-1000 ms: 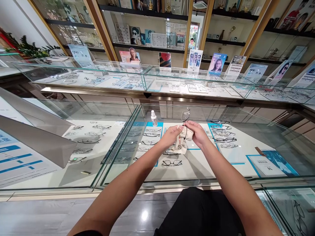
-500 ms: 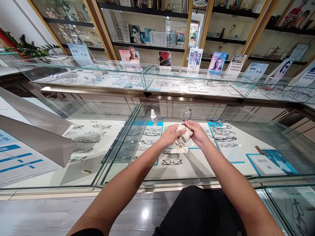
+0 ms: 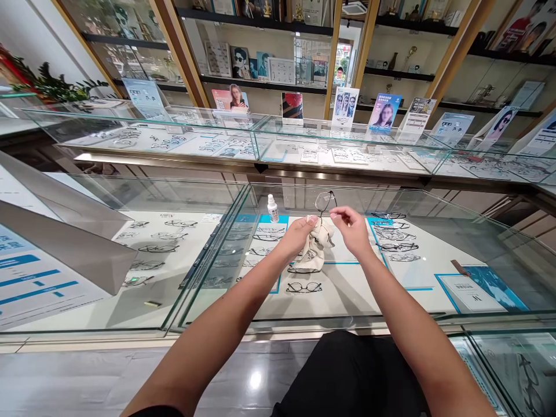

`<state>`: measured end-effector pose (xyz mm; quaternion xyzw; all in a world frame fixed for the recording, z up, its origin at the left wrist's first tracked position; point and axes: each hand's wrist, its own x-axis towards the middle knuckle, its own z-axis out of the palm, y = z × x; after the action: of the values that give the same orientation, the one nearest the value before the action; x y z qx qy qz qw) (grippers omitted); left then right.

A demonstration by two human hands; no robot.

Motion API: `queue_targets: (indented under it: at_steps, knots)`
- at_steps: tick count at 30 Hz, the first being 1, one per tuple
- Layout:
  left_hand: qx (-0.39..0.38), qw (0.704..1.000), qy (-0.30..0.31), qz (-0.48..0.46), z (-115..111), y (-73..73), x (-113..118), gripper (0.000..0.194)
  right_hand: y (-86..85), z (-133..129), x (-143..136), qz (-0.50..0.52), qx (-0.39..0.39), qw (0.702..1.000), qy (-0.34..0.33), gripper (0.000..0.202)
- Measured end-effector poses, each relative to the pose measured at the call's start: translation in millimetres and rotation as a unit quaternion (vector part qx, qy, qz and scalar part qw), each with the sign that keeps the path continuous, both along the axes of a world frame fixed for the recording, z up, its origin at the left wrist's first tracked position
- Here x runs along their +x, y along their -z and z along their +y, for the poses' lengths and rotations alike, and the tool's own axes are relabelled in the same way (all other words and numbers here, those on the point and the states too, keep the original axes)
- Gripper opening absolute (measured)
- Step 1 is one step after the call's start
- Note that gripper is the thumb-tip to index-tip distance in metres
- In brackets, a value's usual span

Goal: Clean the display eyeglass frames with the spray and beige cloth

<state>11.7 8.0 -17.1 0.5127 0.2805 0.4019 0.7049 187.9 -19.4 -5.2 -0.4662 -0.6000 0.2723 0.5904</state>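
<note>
My left hand [image 3: 300, 234] is closed on a crumpled cream cleaning cloth [image 3: 315, 252] that hangs below the fingers. A pair of thin dark-framed eyeglasses [image 3: 325, 201] rises above the cloth, one lens showing and the other side hidden by cloth and fingers. My right hand [image 3: 353, 230] has its fingers curled in a pinch at the dark temple of the eyeglasses; the exact contact is small in view. Both hands are above the glass display case. A white spray-type bottle [image 3: 273, 208] stands upright beyond my left hand.
Under the glass top [image 3: 347, 318] lie rows of eyeglasses, including a round pair [image 3: 304, 287] below my hands. A white-and-blue folded sign [image 3: 39, 272] stands at the left. Behind is another glass counter [image 3: 256, 139] with upright cards.
My right hand has drawn off the cloth slightly to the right, its fingers now at the temple. The eyeglasses have turned and shifted left. The cloth hangs more loosely from my left hand.
</note>
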Motion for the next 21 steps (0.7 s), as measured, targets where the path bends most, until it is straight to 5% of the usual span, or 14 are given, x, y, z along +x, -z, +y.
queue_targets:
  at_steps: [4, 8, 12, 21]
  knots:
    - [-0.015, 0.999, 0.039, -0.006, -0.6, -4.0, -4.0, 0.048, -3.4, -6.1, 2.8, -0.239, 0.154, 0.956, 0.071, 0.023]
    - [0.000, 0.995, 0.092, 0.026, -2.2, -8.1, -9.6, 0.047, 0.0, -5.2, 4.4, -0.377, 0.184, 0.903, 0.095, 0.027]
    - [-0.005, 0.992, 0.114, 0.045, -2.0, -11.7, -14.0, 0.050, -0.6, -4.4, 6.4, -0.415, 0.200, 0.880, 0.117, 0.027]
    - [0.038, 0.997, 0.058, 0.038, -2.6, -14.1, -9.8, 0.051, 0.1, -5.8, 4.9, -0.437, 0.227, 0.858, 0.147, 0.025]
